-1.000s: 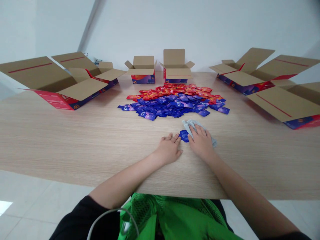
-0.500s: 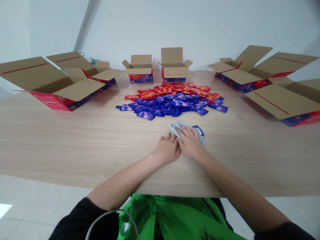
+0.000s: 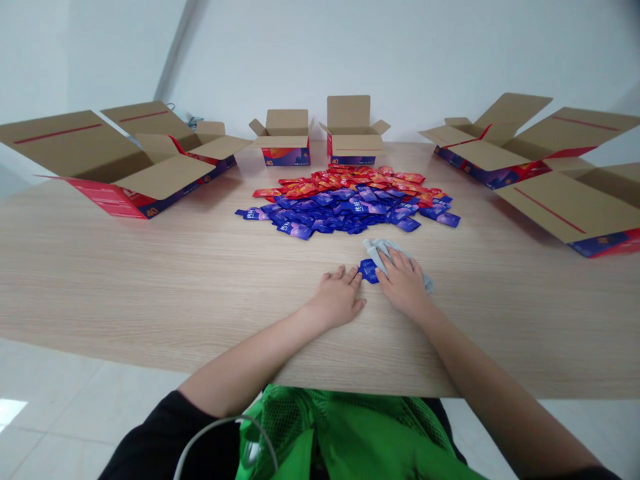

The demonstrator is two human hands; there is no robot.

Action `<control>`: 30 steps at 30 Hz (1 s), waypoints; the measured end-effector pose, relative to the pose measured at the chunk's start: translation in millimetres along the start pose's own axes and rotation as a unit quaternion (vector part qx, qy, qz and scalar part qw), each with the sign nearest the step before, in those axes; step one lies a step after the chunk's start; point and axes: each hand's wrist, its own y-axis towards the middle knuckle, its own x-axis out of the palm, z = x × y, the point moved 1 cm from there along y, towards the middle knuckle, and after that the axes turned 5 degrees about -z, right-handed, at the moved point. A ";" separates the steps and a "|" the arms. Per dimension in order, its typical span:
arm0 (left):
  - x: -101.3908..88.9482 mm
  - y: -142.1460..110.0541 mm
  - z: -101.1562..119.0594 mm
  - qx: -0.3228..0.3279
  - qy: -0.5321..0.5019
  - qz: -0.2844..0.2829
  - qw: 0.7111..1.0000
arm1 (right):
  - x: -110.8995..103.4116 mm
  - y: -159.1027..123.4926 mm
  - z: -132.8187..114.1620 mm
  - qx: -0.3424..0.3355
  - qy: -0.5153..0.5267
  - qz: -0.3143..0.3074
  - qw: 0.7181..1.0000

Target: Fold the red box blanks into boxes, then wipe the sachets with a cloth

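Blue sachet (image 3: 369, 271) lies between flattened left hand (image 3: 338, 297) and right hand (image 3: 403, 283) spread over cloth (image 3: 374, 250).

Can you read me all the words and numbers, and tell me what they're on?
"40": near left box.
"40", small: left box behind it.
"40": left one of the two back boxes.
"40": right one of the two back boxes.
Too small or blurred to read: other box print, writing on the packet pile, and print on the single blue packet.
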 end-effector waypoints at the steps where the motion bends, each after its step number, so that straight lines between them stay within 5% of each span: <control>1: 0.1 -0.1 0.0 0.000 0.000 0.000 1.000 | 0.7 0.9 1.8 0.002 -0.001 -0.002 1.000; 6: 0.6 -0.7 0.8 0.003 -0.002 0.008 1.000 | 0.7 1.3 -2.8 -0.003 -0.010 0.001 1.000; 16: -3.4 -1.5 1.8 0.009 0.004 0.009 1.000 | -2.5 -0.1 -30.9 -0.123 0.038 -0.033 0.991; 30: 1.2 0.5 -1.4 0.002 -0.006 -0.004 1.000 | 1.8 4.1 11.8 0.046 -0.013 -0.004 0.999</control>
